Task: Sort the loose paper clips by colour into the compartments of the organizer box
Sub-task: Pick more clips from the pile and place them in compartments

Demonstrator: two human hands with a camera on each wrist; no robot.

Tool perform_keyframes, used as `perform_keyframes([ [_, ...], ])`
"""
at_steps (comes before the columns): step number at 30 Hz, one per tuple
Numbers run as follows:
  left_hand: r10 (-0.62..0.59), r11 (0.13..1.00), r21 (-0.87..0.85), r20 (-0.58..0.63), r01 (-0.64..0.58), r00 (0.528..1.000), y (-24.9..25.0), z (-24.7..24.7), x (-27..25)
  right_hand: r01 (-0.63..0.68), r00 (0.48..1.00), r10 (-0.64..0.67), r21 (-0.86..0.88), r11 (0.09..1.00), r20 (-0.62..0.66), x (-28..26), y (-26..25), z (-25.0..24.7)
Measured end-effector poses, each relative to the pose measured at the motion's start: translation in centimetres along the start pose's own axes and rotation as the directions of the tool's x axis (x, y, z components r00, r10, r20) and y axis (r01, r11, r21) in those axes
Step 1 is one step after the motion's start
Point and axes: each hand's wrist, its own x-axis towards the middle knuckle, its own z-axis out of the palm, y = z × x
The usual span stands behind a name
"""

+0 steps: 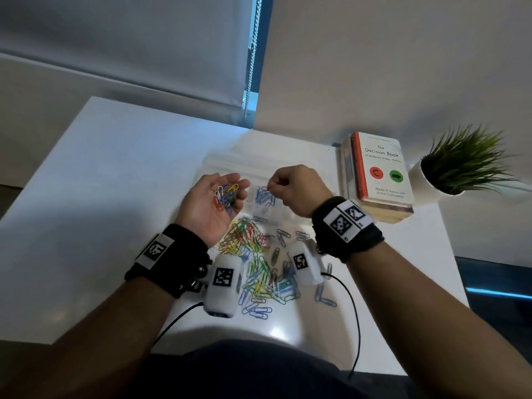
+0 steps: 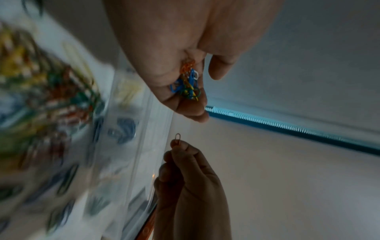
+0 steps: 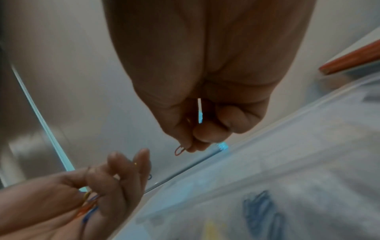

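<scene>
My left hand is palm up over the table, its fingers curled to cup a small bunch of mixed paper clips in orange, blue, white, yellow and green. To its right, my right hand pinches one red paper clip between thumb and fingertips. It hangs just above the clear organizer box, over a compartment holding blue clips. A large loose pile of coloured clips lies on the white table in front of the box, between my wrists.
A stack of books lies right of the box. A potted plant stands at the far right. Black cables trail from the wrist cameras to the near table edge. A closed blind hangs behind the table.
</scene>
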Motion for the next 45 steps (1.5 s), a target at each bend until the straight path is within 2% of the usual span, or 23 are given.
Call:
perform_keyframes([
  [7,0.014,0.997,0.076,-0.102,-0.006,0.995,4.0,-4.2,-1.8,-0.020,1.000,0.020,0.006,1.000,0.016,2.5,-5.0,5.2],
  [16,-0.050,0.980,0.191,-0.056,0.060,0.997,4.9,-4.8,-3.6,-0.089,0.995,0.091,0.037,0.995,-0.051,3.6,-6.6,7.0],
  [21,-0.057,0.972,0.226,-0.039,0.065,0.998,5.1,-4.9,-3.7,-0.050,0.973,0.109,0.276,0.960,-0.203,1.7,-6.1,5.4],
  [23,-0.043,0.974,0.221,-0.042,0.051,0.998,5.1,-4.9,-3.6,-0.013,0.969,0.090,0.315,0.949,-0.231,0.3,-6.3,4.9],
  [26,-0.012,0.975,0.223,-0.048,0.023,0.999,5.0,-4.5,-3.5,0.008,0.992,0.036,0.360,0.933,-0.117,-1.7,-7.3,5.0],
  [28,0.008,0.980,0.200,-0.042,0.001,0.999,4.9,-4.0,-3.5,-0.040,0.996,0.071,0.407,0.913,-0.061,-2.3,-7.8,5.2],
  [31,0.040,0.986,0.160,-0.033,-0.034,0.999,4.6,-3.3,-3.3,-0.119,0.986,0.159,0.475,0.872,-0.045,-2.5,-8.0,5.2],
  [33,0.041,0.987,0.154,-0.019,-0.038,0.999,4.3,-2.8,-3.3,-0.150,0.986,0.163,0.510,0.847,0.020,-2.5,-8.0,5.4],
  [38,0.031,0.984,0.174,0.023,-0.034,0.999,3.8,-1.9,-3.0,-0.144,0.986,0.154,0.746,0.650,0.056,-2.1,-7.7,6.0],
  [41,0.004,0.980,0.200,0.022,-0.009,1.000,3.5,-2.0,-2.9,-0.180,0.979,0.178,0.825,0.535,0.098,-2.3,-7.2,6.6],
  [43,-0.020,0.977,0.213,0.012,0.017,1.000,3.2,-2.3,-2.7,-0.200,0.973,0.204,0.828,0.523,0.106,-2.5,-6.6,6.8],
  [45,-0.023,0.975,0.222,-0.012,0.025,1.000,3.2,-2.8,-2.4,-0.203,0.964,0.261,0.799,0.566,0.060,-2.4,-5.5,6.2],
])
